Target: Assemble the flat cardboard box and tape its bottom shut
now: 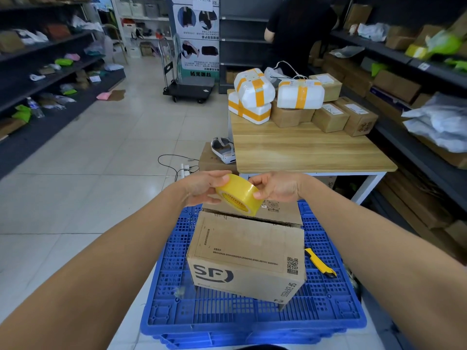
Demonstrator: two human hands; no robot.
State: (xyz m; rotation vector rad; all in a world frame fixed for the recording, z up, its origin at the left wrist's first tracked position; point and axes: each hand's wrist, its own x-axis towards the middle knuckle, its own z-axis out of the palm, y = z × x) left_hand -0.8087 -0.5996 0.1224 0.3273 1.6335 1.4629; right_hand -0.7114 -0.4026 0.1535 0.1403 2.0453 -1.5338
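A brown cardboard box [249, 256] printed with an SF logo stands set up on a blue plastic pallet [252, 317], its two upper flaps folded in with an open seam between them at the far side. Above the box's far edge I hold a roll of yellow tape [240, 194] between both hands. My left hand [202, 188] grips the roll from the left. My right hand [276, 186] pinches the roll's right rim with fingers and thumb.
A yellow utility knife [319, 262] lies on the pallet right of the box. Beyond stands a wooden table [303, 150] stacked with parcels. A person in black stands at the back shelves. Shelving lines both sides; cables and a power strip [185, 169] lie on the floor.
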